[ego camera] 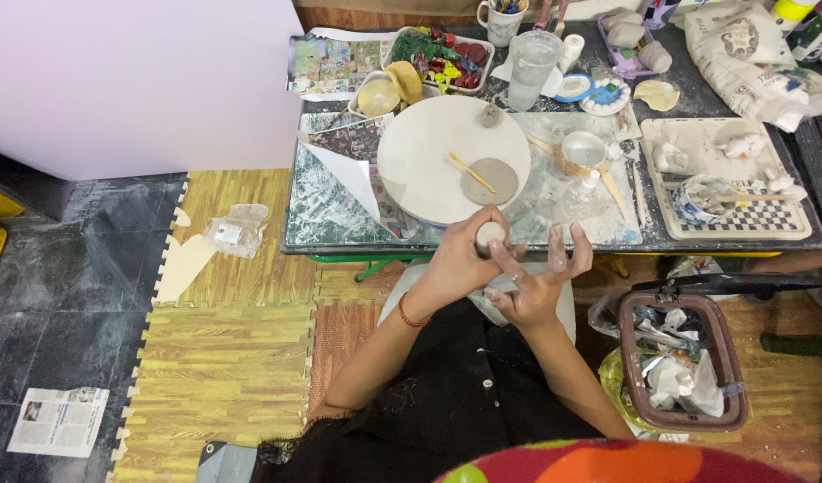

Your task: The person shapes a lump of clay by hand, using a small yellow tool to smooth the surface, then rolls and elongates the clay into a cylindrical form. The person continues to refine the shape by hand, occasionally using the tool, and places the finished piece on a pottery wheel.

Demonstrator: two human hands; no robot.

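left hand point(465, 255): fingers wrapped round clay ball point(490, 234) | right hand point(534, 282): fingers spread, touching ball

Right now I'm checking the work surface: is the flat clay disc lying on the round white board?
Yes, the flat clay disc lies on the round white board, with a thin wooden stick resting across it.

Both hands, left hand point(460, 259) and right hand point(538, 277), work a clay ball point(490, 236) (pale grey) beside the round board point(429, 170).
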